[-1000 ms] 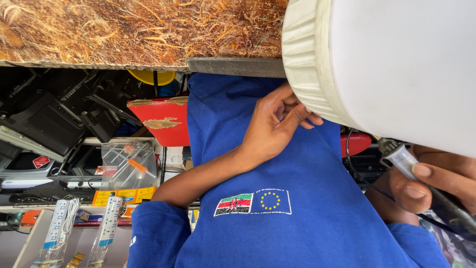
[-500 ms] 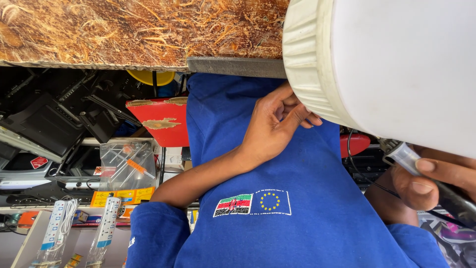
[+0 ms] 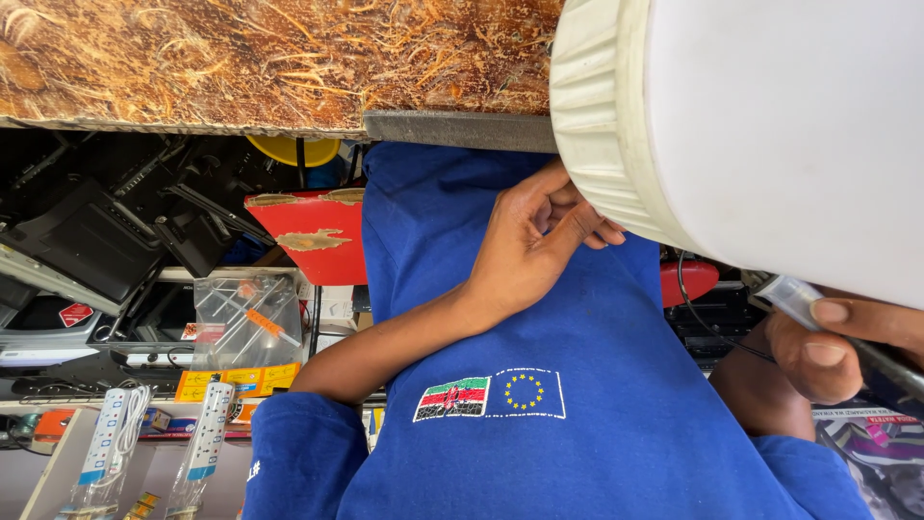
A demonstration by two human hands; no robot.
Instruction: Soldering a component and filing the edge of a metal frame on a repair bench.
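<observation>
a big white lamp shade (image 3: pixel 770 125) with a ribbed cream rim fills the upper right of the view, just below a brown chipboard panel (image 3: pixel 241 58). the left hand (image 3: pixel 534 241) lies against a blue shirt (image 3: pixel 539 404), fingers loosely curled with their tips touching the shade's rim, not clenched around anything. at the right edge, just below the shade, the right hand (image 3: pixel 828 342) pinches a thin tool (image 3: pixel 808 303) with a clear handle between thumb and fingers, while shelves on the left hold a red box (image 3: pixel 313 236), a clear plastic box (image 3: pixel 245 318) and packaged power strips (image 3: pixel 106 448).
</observation>
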